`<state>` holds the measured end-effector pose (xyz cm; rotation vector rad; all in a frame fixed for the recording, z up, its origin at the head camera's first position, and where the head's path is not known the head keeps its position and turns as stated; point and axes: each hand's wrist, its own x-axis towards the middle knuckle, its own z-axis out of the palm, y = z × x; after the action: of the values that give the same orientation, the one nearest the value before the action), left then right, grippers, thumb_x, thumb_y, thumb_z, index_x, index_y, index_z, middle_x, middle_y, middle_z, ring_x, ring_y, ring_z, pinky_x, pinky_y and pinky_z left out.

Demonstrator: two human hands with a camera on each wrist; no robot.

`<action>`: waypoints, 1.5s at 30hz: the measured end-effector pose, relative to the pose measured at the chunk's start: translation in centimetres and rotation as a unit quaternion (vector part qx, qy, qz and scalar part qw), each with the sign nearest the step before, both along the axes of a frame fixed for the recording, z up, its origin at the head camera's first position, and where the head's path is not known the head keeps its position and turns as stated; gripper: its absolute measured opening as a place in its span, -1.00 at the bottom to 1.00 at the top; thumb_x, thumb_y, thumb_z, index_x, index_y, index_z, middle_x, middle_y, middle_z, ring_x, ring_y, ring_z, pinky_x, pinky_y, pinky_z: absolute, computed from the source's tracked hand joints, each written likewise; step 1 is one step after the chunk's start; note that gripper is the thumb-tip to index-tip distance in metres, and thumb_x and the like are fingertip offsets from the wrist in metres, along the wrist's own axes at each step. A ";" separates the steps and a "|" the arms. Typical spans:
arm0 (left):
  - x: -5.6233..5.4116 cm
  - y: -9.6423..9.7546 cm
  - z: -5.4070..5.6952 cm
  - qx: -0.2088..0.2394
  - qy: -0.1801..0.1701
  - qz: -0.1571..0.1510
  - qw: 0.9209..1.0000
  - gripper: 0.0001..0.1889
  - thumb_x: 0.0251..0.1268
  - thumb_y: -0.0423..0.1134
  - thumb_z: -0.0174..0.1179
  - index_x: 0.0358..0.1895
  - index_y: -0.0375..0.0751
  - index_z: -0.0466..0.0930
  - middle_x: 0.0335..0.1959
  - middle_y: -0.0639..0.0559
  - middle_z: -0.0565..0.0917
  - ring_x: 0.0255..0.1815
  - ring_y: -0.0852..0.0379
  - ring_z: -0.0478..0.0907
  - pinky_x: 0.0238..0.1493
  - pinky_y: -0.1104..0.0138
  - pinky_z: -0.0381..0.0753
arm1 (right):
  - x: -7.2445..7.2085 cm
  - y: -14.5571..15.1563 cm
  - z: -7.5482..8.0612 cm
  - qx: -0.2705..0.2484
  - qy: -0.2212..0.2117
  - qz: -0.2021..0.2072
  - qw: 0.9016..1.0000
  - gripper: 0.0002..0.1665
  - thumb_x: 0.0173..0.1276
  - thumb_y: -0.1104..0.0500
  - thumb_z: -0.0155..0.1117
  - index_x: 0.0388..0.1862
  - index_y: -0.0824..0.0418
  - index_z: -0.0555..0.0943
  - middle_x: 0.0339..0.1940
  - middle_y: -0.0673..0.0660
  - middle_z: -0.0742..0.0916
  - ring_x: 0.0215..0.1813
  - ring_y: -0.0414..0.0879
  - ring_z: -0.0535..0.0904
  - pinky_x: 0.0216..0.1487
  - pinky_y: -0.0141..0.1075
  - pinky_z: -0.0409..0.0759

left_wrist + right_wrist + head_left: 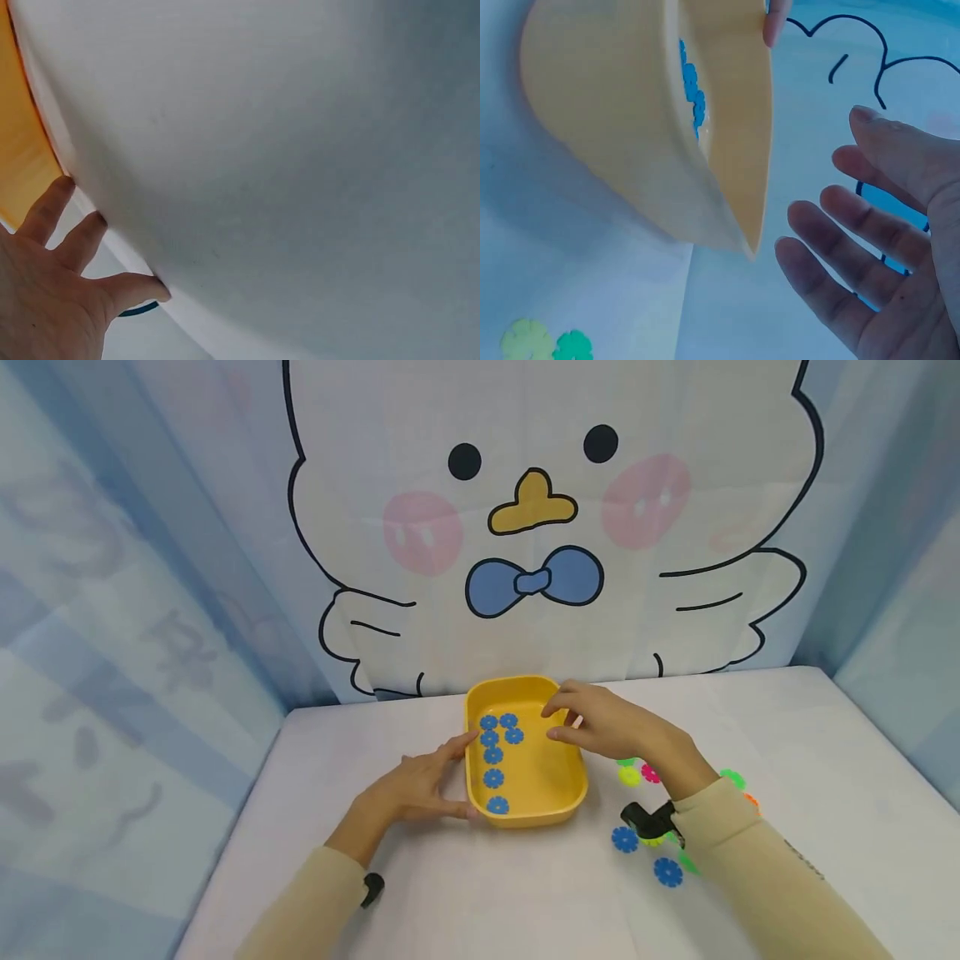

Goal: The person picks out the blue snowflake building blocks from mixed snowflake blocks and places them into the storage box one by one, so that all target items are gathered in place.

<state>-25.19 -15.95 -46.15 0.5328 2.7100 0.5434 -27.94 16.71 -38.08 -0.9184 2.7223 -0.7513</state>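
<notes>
A yellow tray (536, 785) stands on the table, with several blue flower-shaped discs (493, 778) inside along its left part. Against the tray's left side, my left hand (427, 787) rests with spread fingers, thumb near the front corner. In the left wrist view, that left hand (56, 289) has its fingers apart. Above the tray's right rim hovers my right hand (600, 722), fingers slightly bent. Nothing sits between the thumb and fingers of the right hand (885, 247) in the right wrist view, where the yellow tray (607, 112) appears beside it.
Loose discs lie right of the tray, partly hidden under my right forearm: blue ones (668, 872), a pink one (650, 773), a yellow one (629, 776) and a green one (733, 778) among them. A cartoon-printed curtain (532, 643) hangs behind the table's back edge.
</notes>
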 end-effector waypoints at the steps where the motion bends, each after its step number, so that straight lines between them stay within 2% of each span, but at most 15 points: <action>1: -0.1 0.0 0.1 -0.003 0.003 0.000 1.000 0.27 -0.22 0.68 0.30 0.61 0.66 -0.26 0.63 0.18 0.24 0.61 -0.07 0.22 0.49 -0.45 -0.01 | 0.1 0.3 0.0 -0.002 0.002 -0.003 1.000 -0.58 0.46 -0.02 0.37 0.20 0.12 0.66 0.10 0.07 0.63 0.06 -0.05 0.63 0.05 -0.22 0.74; 4: -0.2 -0.1 0.3 -0.003 0.008 -0.006 1.000 0.25 -0.18 0.66 0.29 0.62 0.64 -0.25 0.69 0.24 0.04 0.65 -0.06 0.13 0.46 -0.47 0.00 | 0.4 1.0 -0.2 -0.008 -0.004 -0.017 1.000 -0.58 0.46 -0.02 0.37 0.20 0.13 0.66 0.13 0.11 0.63 0.08 -0.02 0.63 0.05 -0.19 0.75; 9: 0.0 -0.4 -0.2 0.012 0.010 -0.023 1.000 0.11 0.11 0.53 0.24 0.64 0.56 -0.26 0.69 0.36 -0.38 0.67 -0.11 0.05 0.39 -0.56 -0.04 | 1.3 2.7 -0.9 -0.002 -0.013 -0.042 0.999 -0.56 0.46 -0.04 0.37 0.21 0.13 0.65 0.18 0.17 0.62 0.10 0.00 0.64 0.05 -0.14 0.76; 12: 0.1 -0.5 -0.6 0.016 0.021 -0.029 0.999 0.04 0.21 0.47 0.20 0.66 0.50 -0.23 0.67 0.39 -0.47 0.66 -0.16 0.07 0.36 -0.58 -0.01 | 1.9 4.0 -1.3 -0.002 -0.004 -0.054 0.999 -0.56 0.45 -0.06 0.38 0.20 0.11 0.66 0.18 0.14 0.63 0.10 -0.01 0.65 0.06 -0.12 0.76; 15: 0.2 -0.5 -0.6 0.016 0.028 -0.030 0.999 0.04 0.21 0.48 0.19 0.66 0.46 -0.21 0.66 0.41 -0.48 0.66 -0.16 0.08 0.36 -0.58 0.02 | 2.6 5.3 -1.6 -0.009 0.005 -0.063 0.998 -0.58 0.45 -0.07 0.37 0.18 0.09 0.66 0.17 0.11 0.64 0.09 -0.02 0.65 0.05 -0.11 0.76; 22: -0.1 -0.6 -0.1 0.014 0.031 -0.026 0.999 0.05 0.19 0.49 0.21 0.66 0.49 -0.20 0.67 0.40 -0.42 0.65 -0.14 0.10 0.36 -0.58 0.03 | 3.5 7.4 -2.2 -0.041 0.049 -0.055 0.996 -0.71 0.48 0.03 0.35 0.12 0.01 0.68 0.11 -0.02 0.65 0.06 -0.10 0.63 -0.01 -0.26 0.76; 25: -0.1 -0.6 0.1 0.016 0.029 -0.024 0.999 0.05 0.18 0.50 0.21 0.65 0.51 -0.20 0.67 0.40 -0.43 0.65 -0.13 0.10 0.37 -0.57 0.01 | 3.8 8.1 -2.5 -0.045 0.059 -0.056 0.996 -0.71 0.48 0.07 0.35 0.14 0.00 0.67 0.12 -0.04 0.66 0.06 -0.11 0.62 -0.02 -0.22 0.76; 30: 0.0 -0.5 0.1 0.015 0.031 -0.023 0.999 0.07 0.16 0.50 0.23 0.66 0.45 -0.16 0.63 0.48 -0.48 0.65 -0.10 0.11 0.41 -0.52 0.05 | 4.3 9.0 -3.2 -0.041 0.063 -0.062 0.995 -0.67 0.46 0.10 0.38 0.17 0.00 0.65 0.11 -0.02 0.67 0.07 -0.06 0.63 -0.02 -0.10 0.77; 38: -0.1 -0.3 0.2 0.025 0.042 -0.024 0.999 -0.03 0.20 0.48 0.21 0.63 0.46 -0.05 0.66 0.50 -0.38 0.65 -0.08 0.14 0.45 -0.40 0.19 | 4.9 10.2 -4.2 -0.025 0.063 -0.076 0.995 -0.63 0.43 0.14 0.40 0.19 0.04 0.66 0.10 0.01 0.68 0.03 -0.06 0.63 -0.08 -0.22 0.77; 42: -0.1 -0.1 -0.1 0.019 0.042 -0.023 0.999 0.00 0.16 0.52 0.21 0.63 0.48 -0.06 0.65 0.55 -0.41 0.65 -0.06 0.14 0.45 -0.38 0.22 | 5.4 10.8 -5.0 -0.024 0.049 -0.086 0.995 -0.58 0.40 0.15 0.43 0.22 0.07 0.64 0.12 0.04 0.67 0.04 -0.02 0.63 -0.06 -0.22 0.77; 45: -0.1 0.0 -0.1 0.016 0.050 -0.020 0.998 0.01 0.15 0.51 0.21 0.63 0.49 -0.09 0.65 0.56 -0.40 0.64 -0.07 0.17 0.44 -0.38 0.24 | 5.7 10.9 -5.4 -0.032 0.043 -0.090 0.995 -0.55 0.37 0.12 0.47 0.21 0.09 0.64 0.11 0.08 0.68 -0.04 -0.06 0.62 -0.12 -0.29 0.76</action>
<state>-25.29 -16.00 -46.20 0.6383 2.7813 0.5650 -22.29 27.61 -43.47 -0.7403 2.9013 -0.8551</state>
